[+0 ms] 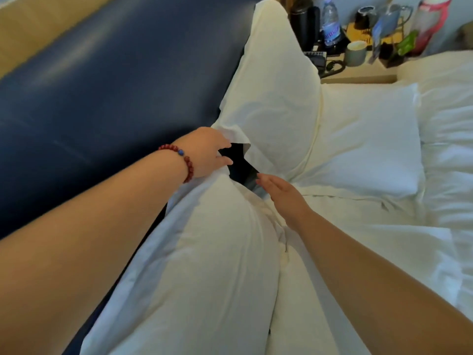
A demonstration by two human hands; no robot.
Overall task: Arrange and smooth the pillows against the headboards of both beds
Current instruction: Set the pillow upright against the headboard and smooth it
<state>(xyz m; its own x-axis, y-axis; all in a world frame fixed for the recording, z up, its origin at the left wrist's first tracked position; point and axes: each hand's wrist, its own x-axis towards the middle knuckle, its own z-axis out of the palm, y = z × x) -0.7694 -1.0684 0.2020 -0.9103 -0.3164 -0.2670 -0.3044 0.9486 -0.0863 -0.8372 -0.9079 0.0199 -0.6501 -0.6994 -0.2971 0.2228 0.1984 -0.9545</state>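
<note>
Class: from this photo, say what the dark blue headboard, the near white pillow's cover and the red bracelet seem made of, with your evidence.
Dark blue padded headboard: probably leather or vinyl; smooth, with soft sheen. Near white pillow: woven cloth cover, likely cotton; matte, creased. Dark red bead bracelet: round glossy beads, wood or stone, unclear.

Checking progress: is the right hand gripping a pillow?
No, the right hand is open with straight fingers, lying beside the near pillow.
</note>
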